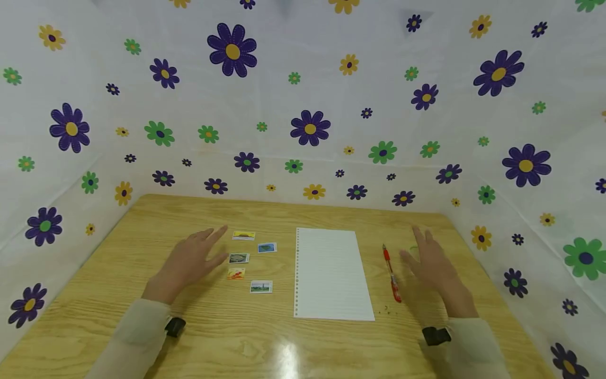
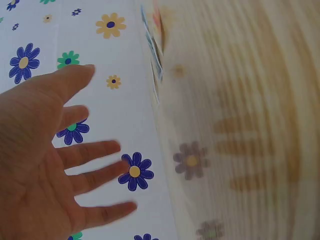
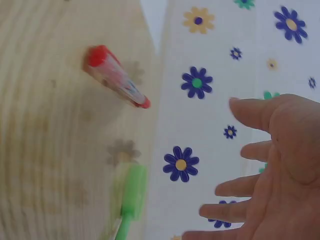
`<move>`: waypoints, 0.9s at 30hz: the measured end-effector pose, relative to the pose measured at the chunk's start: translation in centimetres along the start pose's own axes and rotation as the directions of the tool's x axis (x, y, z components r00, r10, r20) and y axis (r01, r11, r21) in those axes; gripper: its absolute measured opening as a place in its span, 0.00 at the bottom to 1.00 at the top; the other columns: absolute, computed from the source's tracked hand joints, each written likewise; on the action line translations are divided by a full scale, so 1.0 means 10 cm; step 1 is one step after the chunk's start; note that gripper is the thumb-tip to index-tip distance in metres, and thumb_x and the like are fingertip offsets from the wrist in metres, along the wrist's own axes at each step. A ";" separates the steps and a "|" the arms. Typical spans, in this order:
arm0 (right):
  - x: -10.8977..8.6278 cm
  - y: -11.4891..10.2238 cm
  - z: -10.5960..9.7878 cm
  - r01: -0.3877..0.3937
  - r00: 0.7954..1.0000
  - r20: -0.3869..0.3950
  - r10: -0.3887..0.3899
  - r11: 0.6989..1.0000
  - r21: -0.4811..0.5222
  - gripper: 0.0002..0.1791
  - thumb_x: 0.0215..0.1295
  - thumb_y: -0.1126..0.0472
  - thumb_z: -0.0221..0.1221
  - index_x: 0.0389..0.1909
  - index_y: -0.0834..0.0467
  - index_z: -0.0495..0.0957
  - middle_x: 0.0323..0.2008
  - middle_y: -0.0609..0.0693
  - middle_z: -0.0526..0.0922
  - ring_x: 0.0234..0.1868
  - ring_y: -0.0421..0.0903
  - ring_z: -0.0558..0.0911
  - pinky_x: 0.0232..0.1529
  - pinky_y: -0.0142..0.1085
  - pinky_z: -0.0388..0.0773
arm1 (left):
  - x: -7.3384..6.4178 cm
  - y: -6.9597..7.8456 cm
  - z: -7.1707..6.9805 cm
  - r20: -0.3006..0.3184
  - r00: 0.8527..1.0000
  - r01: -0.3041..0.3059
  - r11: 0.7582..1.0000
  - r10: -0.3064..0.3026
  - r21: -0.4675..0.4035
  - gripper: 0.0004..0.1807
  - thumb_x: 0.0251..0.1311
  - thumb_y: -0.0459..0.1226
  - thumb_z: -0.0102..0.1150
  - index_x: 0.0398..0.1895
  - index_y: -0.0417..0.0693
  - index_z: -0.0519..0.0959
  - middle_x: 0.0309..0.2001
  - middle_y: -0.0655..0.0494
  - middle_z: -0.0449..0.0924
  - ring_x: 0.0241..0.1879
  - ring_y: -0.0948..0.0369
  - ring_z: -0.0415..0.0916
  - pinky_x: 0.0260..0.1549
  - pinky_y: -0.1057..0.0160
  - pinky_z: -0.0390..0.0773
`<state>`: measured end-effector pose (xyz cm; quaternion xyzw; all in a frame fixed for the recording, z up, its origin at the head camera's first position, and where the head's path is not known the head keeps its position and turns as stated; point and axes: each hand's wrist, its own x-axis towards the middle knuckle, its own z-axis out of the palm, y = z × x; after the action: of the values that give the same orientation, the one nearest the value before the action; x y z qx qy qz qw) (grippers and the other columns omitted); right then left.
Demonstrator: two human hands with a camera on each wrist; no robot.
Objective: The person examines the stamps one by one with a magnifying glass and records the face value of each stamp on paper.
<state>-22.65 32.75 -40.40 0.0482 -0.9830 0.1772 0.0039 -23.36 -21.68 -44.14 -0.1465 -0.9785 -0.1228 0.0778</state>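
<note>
My left hand (image 1: 187, 263) hovers over the table with fingers spread, holding nothing. Just right of it lie several stamp-sized picture cards, among them a yellow card (image 1: 243, 236), a blue card (image 1: 267, 247) and a card with a green landscape (image 1: 261, 287). Over at the right, my right hand (image 1: 433, 266) is likewise spread and holds nothing. Beside its thumb lies a red pen (image 1: 391, 273). A bright green item with a narrow stem (image 3: 134, 192) lies near that hand, mostly hidden behind it in the head view. Between the hands is a lined sheet of paper (image 1: 331, 273).
The wooden table (image 1: 213, 337) meets white cloth (image 1: 274, 100) with printed flowers at the back and both sides. Small dark crumbs (image 1: 386, 310) lie by the pen's lower end. Each wrist wears a black strap.
</note>
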 end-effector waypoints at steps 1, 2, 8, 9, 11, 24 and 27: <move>-0.01 0.03 -0.03 -0.003 1.000 0.006 0.002 1.000 0.029 0.44 0.80 0.46 0.51 0.81 0.67 0.44 0.77 0.80 0.46 0.74 0.82 0.51 0.66 0.77 0.57 | 0.00 0.01 0.01 0.002 1.000 -0.021 0.999 0.021 -0.040 0.34 0.72 0.50 0.59 0.77 0.49 0.67 0.68 0.36 0.75 0.65 0.36 0.74 0.62 0.31 0.72; -0.02 0.07 -0.05 -0.010 1.000 0.011 0.009 0.999 0.043 0.43 0.79 0.47 0.52 0.80 0.68 0.47 0.76 0.80 0.50 0.73 0.81 0.54 0.67 0.75 0.58 | 0.00 0.01 0.01 0.006 0.999 -0.041 0.995 0.042 -0.086 0.32 0.71 0.47 0.61 0.74 0.47 0.71 0.63 0.37 0.79 0.60 0.38 0.78 0.59 0.35 0.76; -0.10 0.23 -0.15 -0.088 0.996 0.003 0.088 0.996 0.011 0.33 0.76 0.52 0.57 0.70 0.71 0.67 0.67 0.77 0.70 0.62 0.76 0.73 0.56 0.68 0.74 | 0.00 0.11 0.04 0.074 0.990 -0.087 0.932 0.120 -0.352 0.22 0.64 0.41 0.70 0.59 0.44 0.84 0.49 0.49 0.86 0.42 0.58 0.80 0.39 0.60 0.82; -0.10 0.25 -0.16 -0.102 0.995 0.004 0.102 0.995 0.005 0.32 0.75 0.52 0.58 0.68 0.71 0.69 0.65 0.77 0.73 0.60 0.75 0.76 0.54 0.66 0.76 | 0.01 0.13 0.04 0.084 0.988 -0.090 0.921 0.132 -0.380 0.21 0.63 0.41 0.70 0.58 0.43 0.84 0.49 0.50 0.86 0.41 0.59 0.79 0.38 0.62 0.80; -0.10 0.29 -0.17 -0.132 0.991 0.011 0.132 0.991 0.005 0.30 0.74 0.53 0.59 0.65 0.72 0.72 0.62 0.75 0.76 0.58 0.73 0.78 0.53 0.64 0.77 | 0.01 0.17 0.06 0.105 0.983 -0.094 0.906 0.150 -0.414 0.20 0.62 0.41 0.72 0.55 0.44 0.86 0.47 0.51 0.87 0.39 0.62 0.77 0.36 0.66 0.78; -0.04 0.44 -0.14 -0.168 0.986 0.029 0.167 0.986 0.021 0.19 0.69 0.60 0.63 0.52 0.71 0.82 0.48 0.70 0.86 0.50 0.69 0.82 0.48 0.60 0.79 | 0.04 0.42 0.18 0.210 0.940 -0.144 0.873 0.267 -0.465 0.14 0.56 0.39 0.76 0.44 0.45 0.89 0.38 0.58 0.86 0.33 0.64 0.74 0.34 0.68 0.75; -0.03 0.45 -0.14 -0.174 0.984 0.035 0.173 0.984 0.026 0.19 0.69 0.60 0.63 0.52 0.71 0.82 0.48 0.70 0.85 0.50 0.70 0.82 0.49 0.60 0.79 | 0.06 0.45 0.20 0.217 0.938 -0.146 0.876 0.271 -0.460 0.14 0.55 0.39 0.77 0.43 0.45 0.89 0.38 0.58 0.86 0.33 0.64 0.75 0.35 0.68 0.76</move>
<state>-22.83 37.50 -40.67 -0.0347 -0.9807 0.1905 -0.0283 -22.79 -16.79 -44.98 -0.2814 -0.9052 -0.3081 -0.0808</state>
